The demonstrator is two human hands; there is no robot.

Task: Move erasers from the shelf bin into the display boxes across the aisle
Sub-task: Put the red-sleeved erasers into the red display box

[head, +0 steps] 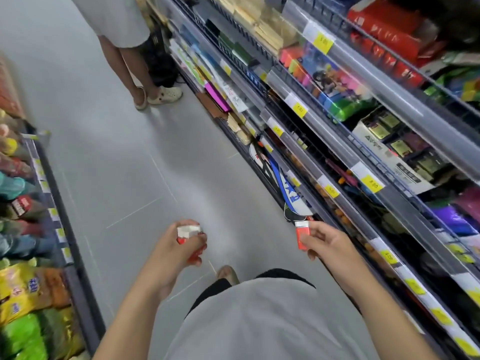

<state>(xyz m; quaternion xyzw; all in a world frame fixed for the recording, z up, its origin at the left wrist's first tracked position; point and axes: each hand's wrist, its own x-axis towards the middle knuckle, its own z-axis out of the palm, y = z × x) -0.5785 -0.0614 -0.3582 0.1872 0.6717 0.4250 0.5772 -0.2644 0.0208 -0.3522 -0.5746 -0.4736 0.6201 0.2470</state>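
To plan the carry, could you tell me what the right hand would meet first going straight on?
Probably the badminton racket bag leaning on the lower shelf; the right hand pinches an eraser. Depth is unclear.

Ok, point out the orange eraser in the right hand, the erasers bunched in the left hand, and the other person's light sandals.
orange eraser with white end point(303, 237): head view, orange sleeve.
bunched orange-and-white erasers point(187, 231): head view, white top.
light sandals point(166, 95): head view, nearer sandal's upper.
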